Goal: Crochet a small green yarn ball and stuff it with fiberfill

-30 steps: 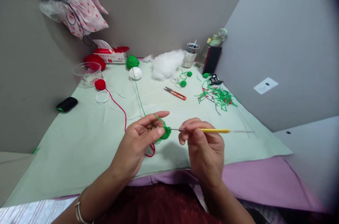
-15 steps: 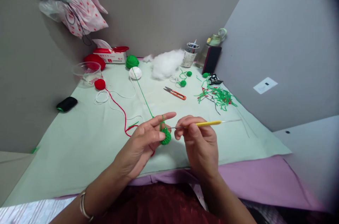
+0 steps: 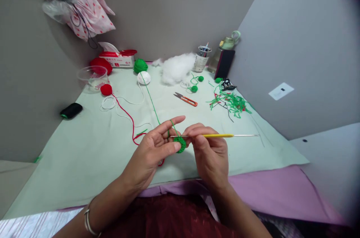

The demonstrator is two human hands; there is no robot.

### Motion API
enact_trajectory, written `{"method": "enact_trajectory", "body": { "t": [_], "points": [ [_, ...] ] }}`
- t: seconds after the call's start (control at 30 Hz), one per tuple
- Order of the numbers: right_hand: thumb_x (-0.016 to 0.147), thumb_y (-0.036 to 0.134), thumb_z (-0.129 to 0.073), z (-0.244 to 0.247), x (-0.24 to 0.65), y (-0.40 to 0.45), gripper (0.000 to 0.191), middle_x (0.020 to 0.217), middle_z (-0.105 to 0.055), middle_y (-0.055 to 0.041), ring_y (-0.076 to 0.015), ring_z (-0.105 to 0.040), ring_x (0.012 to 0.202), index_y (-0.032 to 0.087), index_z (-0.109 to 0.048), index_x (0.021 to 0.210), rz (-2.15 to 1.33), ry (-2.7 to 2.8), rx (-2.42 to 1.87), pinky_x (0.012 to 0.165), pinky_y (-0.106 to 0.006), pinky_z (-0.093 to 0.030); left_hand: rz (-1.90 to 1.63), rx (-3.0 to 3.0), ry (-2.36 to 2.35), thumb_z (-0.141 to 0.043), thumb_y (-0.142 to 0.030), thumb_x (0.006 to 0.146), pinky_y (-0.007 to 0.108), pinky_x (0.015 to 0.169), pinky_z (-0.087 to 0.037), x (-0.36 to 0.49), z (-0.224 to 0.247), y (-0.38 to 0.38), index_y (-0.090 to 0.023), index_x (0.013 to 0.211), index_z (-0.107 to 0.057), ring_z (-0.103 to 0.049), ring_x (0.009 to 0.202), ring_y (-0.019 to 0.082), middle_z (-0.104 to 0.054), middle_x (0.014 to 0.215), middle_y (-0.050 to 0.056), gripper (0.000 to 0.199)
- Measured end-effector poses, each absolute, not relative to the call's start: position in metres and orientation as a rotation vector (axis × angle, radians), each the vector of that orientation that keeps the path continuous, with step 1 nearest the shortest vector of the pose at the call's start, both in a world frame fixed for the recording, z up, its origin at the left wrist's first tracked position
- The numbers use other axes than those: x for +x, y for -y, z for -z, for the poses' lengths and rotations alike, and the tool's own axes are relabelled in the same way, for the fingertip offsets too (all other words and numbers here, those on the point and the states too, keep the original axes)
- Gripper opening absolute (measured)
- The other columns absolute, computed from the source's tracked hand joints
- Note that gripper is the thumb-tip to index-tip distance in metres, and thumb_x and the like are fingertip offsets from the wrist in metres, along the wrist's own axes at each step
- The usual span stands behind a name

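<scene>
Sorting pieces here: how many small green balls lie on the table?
3: one ball beyond the thread snips, another farther back, the third beside the black hair claw. Others may be hidden.

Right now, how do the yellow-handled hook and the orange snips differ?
The yellow-handled hook is held in the right hand, while the orange snips lie on the pale green cloth. The hook is a slim, straight tool with a shaft at each end; the snips have two dark blades at one end only. Both have brightly coloured grips.
</scene>
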State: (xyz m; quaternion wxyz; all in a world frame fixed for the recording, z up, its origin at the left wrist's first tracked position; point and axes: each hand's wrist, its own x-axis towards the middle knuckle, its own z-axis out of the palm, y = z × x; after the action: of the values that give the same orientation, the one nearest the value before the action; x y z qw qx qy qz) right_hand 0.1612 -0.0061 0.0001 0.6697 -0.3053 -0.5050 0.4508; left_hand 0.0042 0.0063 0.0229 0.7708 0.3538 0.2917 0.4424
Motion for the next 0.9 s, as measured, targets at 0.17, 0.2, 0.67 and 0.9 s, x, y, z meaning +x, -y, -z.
{"method": "enact_trajectory", "body": {
  "t": [0.17, 0.2, 0.67, 0.9],
  "points": [
    [0.100, 0.033, -0.072, -0.004, 0.160, 0.004, 0.014, 0.085, -0.070, 0.0001, -0.0107, -0.064, 0.068, 0.025, -0.082, 0.095, -1.089, 1.002, -0.632, 0.066, -0.024, -0.055, -0.909, 0.708, -0.599, -0.082, -0.025, 0.077, 0.034, 0.095, -0.042, 0.002, -0.023, -0.009, -0.025, 0.132, -0.078, -0.061, 0.092, 0.019, -0.073, 0.094, 0.004, 0.056],
    [0.099, 0.033, -0.073, -0.005, 0.161, 0.004, 0.014, 0.083, -0.069, 0.0001, -0.0106, -0.064, 0.067, 0.024, -0.082, 0.093, -1.095, 0.995, -0.633, 0.065, -0.024, -0.055, -0.900, 0.698, -0.589, -0.080, -0.025, 0.076, 0.034, 0.093, -0.042, 0.002, -0.022, -0.010, -0.024, 0.132, -0.078, -0.060, 0.090, 0.019, -0.072, 0.093, 0.004, 0.056],
    [0.098, 0.022, -0.072, 0.008, 0.156, 0.013, 0.019, 0.096, -0.076, -0.0048, -0.0209, -0.070, 0.086, 0.035, -0.084, 0.107, -0.448, 1.378, -0.917, 0.073, -0.036, -0.059, -1.123, 0.931, -0.824, -0.088, -0.030, 0.083, 0.028, 0.088, -0.045, 0.011, -0.017, 0.001, -0.033, 0.132, -0.077, -0.057, 0.086, 0.015, -0.067, 0.090, -0.002, 0.050],
    [0.102, 0.022, -0.067, 0.006, 0.159, 0.010, 0.019, 0.090, -0.076, -0.0039, -0.0202, -0.069, 0.080, 0.032, -0.083, 0.104, -0.501, 1.272, -0.875, 0.070, -0.036, -0.057, -0.990, 0.620, -0.696, -0.087, -0.034, 0.083, 0.028, 0.085, -0.046, 0.006, -0.019, -0.006, -0.020, 0.116, -0.084, -0.062, 0.085, 0.016, -0.072, 0.087, 0.003, 0.036]
  ]
}}
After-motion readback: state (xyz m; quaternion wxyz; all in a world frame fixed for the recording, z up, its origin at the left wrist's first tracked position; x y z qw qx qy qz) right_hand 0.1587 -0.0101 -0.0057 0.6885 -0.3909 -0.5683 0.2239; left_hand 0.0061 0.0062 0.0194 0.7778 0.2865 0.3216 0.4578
